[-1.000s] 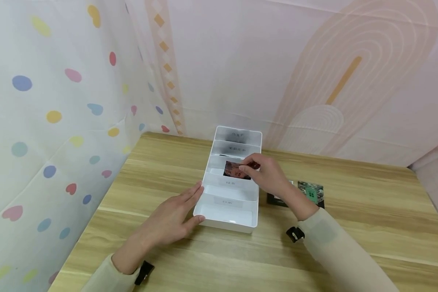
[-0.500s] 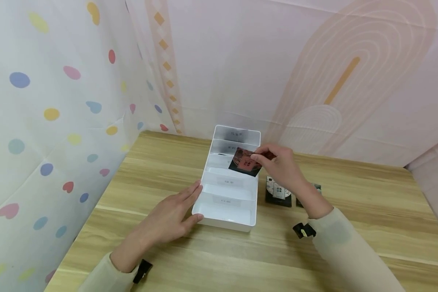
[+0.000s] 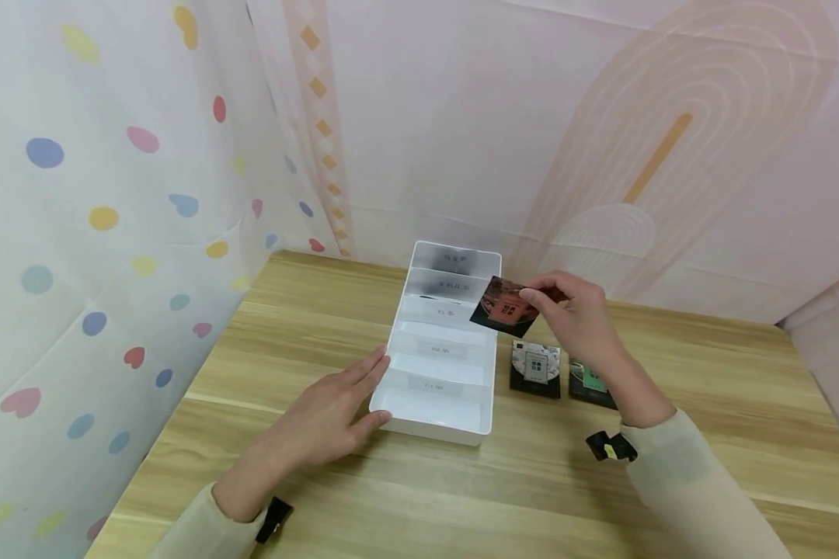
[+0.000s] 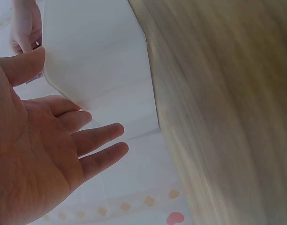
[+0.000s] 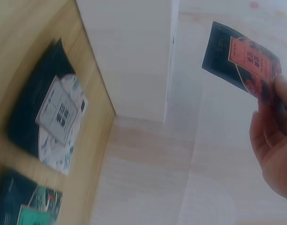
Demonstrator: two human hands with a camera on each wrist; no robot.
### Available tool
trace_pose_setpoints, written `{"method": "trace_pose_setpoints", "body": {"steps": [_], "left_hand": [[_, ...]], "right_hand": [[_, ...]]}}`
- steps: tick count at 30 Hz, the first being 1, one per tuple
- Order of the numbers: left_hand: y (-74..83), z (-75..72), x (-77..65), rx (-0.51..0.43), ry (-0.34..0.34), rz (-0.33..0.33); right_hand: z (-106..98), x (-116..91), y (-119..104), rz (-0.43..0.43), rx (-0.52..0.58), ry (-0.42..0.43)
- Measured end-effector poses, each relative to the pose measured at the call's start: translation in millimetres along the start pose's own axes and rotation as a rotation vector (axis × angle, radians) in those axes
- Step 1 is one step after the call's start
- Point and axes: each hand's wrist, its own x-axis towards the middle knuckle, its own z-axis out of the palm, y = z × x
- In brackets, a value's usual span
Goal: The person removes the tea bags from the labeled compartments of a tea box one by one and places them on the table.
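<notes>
My right hand [image 3: 582,322] pinches a dark tea sachet [image 3: 501,309] with a red label by one corner. In the head view the sachet is tilted above the right rim of a white divided box [image 3: 429,429]; the right wrist view shows the same red-labelled sachet [image 5: 242,61] held up in the air. My left hand [image 3: 328,415] rests at the box's near left corner. In the left wrist view that hand [image 4: 45,145] has its thumb at the rim and its fingers extended beside the outer wall.
Right of the box lie a white-labelled sachet [image 3: 535,369] and a green-labelled sachet [image 3: 590,388], the latter partly behind my right wrist. The box has several compartments with printed labels. A patterned curtain [image 3: 419,116] hangs behind the wooden table [image 3: 419,497].
My right hand has moved right with the red-labelled sachet, from over the middle compartments to the box's right rim. The white-labelled sachet has come into fuller view. My left hand has stayed put.
</notes>
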Motion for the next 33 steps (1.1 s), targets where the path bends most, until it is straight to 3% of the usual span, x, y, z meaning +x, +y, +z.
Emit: {"method": "trace_pose_setpoints", "body": {"steps": [8,22,33], "left_hand": [[0.9,0.3,-0.3,-0.003,-0.003,-0.006],[0.4,0.4,-1.2,0.002,-0.006,-0.008],[0.1,1.2,-1.3,0.000,-0.002,-0.007]], "right_hand": [[-21.9,-8.7,6.4,0.051,-0.055,0.005],[-51.6,-17.8,17.5,0.009,-0.114,0.103],[-69.4,-31.9,23.3,0.058,-0.158,0.135]]}}
